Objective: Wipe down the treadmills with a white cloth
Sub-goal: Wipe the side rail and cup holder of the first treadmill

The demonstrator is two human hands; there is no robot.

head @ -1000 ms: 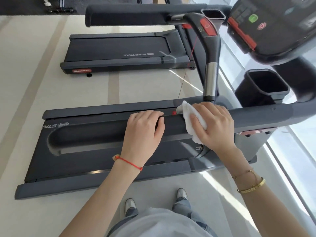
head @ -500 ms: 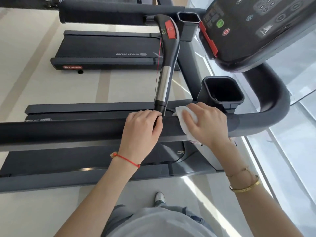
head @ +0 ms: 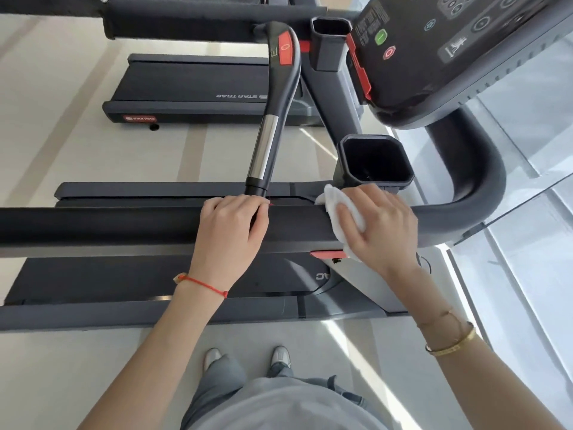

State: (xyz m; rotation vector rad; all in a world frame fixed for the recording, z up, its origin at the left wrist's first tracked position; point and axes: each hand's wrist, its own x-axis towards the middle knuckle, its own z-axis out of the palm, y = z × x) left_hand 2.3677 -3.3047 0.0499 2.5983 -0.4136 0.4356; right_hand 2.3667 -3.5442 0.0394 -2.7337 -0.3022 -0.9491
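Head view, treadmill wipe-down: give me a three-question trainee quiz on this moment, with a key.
1. Multiple choice: which hand presses the cloth on the handrail? A) left hand B) right hand C) both
2. True or false: the cup holder beside the right hand holds a bottle.
3. Fill in: the left hand's wrist carries a ___ string bracelet.

Key: 1 B. 2 false; nothing shows in the part of it that is in view. 3 red.
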